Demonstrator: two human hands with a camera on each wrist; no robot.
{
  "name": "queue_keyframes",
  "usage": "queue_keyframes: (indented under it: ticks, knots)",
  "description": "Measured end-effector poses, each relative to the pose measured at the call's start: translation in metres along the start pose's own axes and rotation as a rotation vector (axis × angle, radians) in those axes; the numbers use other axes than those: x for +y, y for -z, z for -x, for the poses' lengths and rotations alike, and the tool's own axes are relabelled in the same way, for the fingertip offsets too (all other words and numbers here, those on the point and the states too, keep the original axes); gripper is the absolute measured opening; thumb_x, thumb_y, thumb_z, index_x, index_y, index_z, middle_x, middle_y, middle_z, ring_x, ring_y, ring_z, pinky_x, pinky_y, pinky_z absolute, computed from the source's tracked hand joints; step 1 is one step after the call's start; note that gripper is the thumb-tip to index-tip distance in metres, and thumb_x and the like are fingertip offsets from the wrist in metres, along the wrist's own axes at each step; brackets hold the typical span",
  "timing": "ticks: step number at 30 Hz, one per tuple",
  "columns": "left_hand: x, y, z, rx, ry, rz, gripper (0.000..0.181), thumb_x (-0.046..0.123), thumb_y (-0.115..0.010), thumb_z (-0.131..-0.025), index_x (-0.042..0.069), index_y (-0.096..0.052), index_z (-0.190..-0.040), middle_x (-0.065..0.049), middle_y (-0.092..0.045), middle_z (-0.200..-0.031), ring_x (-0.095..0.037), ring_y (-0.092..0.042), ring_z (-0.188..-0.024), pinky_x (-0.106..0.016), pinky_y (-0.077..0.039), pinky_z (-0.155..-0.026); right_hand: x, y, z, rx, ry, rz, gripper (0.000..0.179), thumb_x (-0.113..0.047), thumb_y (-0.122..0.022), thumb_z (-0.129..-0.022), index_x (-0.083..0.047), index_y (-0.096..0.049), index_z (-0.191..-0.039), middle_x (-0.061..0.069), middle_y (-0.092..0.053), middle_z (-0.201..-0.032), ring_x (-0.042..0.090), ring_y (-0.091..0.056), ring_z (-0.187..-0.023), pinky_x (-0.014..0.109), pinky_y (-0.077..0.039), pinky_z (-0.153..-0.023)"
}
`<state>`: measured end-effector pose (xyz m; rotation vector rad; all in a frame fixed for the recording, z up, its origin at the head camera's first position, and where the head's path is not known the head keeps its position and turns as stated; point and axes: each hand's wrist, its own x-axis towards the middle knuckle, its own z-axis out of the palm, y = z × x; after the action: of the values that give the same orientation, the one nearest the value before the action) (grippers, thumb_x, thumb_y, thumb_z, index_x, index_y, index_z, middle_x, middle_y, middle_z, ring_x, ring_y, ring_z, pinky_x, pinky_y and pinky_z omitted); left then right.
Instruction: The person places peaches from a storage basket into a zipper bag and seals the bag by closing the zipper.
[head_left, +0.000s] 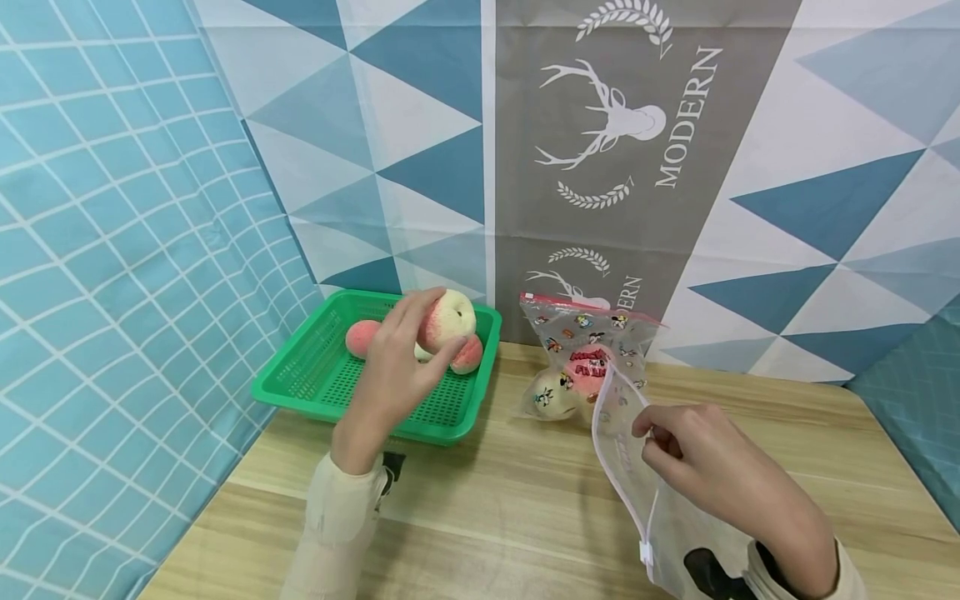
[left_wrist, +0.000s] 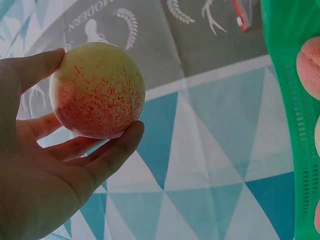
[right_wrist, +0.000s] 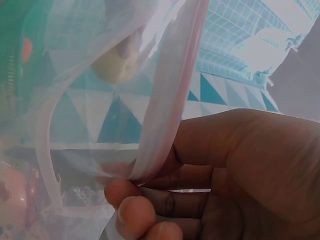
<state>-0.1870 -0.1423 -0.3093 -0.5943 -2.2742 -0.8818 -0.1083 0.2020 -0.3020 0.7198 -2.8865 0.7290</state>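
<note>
A yellow and pink peach (head_left: 453,322) is gripped between the thumb and fingers of my left hand (head_left: 395,364), held above the green basket. The left wrist view shows the same peach (left_wrist: 98,90) with red speckles. My right hand (head_left: 712,462) pinches the rim of a clear zip bag (head_left: 626,442), whose mouth gapes toward the front. In the right wrist view the bag's pink-white zip edge (right_wrist: 167,100) runs between thumb and fingers. Inside the printed bag sit a pink peach (head_left: 587,371) and a pale fruit (head_left: 551,398).
The green plastic basket (head_left: 300,400) stands at the back left with several peaches, among them one pink peach (head_left: 362,337) at its left. A zip bag slider (head_left: 646,552) hangs near the front. A patterned cloth (head_left: 420,125) backs the wooden table (head_left: 480,517).
</note>
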Motion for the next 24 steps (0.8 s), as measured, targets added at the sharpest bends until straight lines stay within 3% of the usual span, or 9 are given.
queue_keyframes:
  ticks: [10, 17, 24]
  knots:
    - [0.016, -0.001, 0.004, -0.012, -0.049, 0.030, 0.058, 0.031, -0.076, -0.089, 0.011, -0.053, -0.138, -0.005, -0.054, -0.136, -0.020, -0.053, -0.122, -0.041, -0.056, -0.087, -0.001, -0.003, 0.001, 0.027, 0.057, -0.007, 0.027, 0.005, -0.056, -0.084, -0.015, -0.073, -0.091, -0.018, -0.049, -0.062, -0.003, -0.036, -0.052, 0.021, -0.035, -0.048]
    - [0.032, 0.001, 0.007, -0.007, -0.110, 0.057, 0.058, 0.030, -0.075, -0.090, 0.012, -0.052, -0.140, -0.002, -0.052, -0.140, -0.017, -0.050, -0.128, -0.036, -0.052, -0.097, -0.001, -0.004, 0.001, 0.022, 0.064, -0.008, 0.028, 0.005, -0.057, -0.084, -0.016, -0.073, -0.092, -0.017, -0.047, -0.062, -0.003, -0.035, -0.052, 0.020, -0.034, -0.049]
    - [0.049, 0.001, 0.011, -0.015, -0.156, 0.090, 0.064, 0.028, -0.078, -0.087, 0.014, -0.050, -0.143, -0.005, -0.050, -0.144, -0.020, -0.048, -0.133, -0.040, -0.046, -0.105, -0.006, -0.004, 0.002, 0.017, 0.066, -0.018, 0.026, 0.005, -0.058, -0.084, -0.014, -0.073, -0.092, -0.017, -0.047, -0.063, -0.003, -0.037, -0.053, 0.020, -0.037, -0.049]
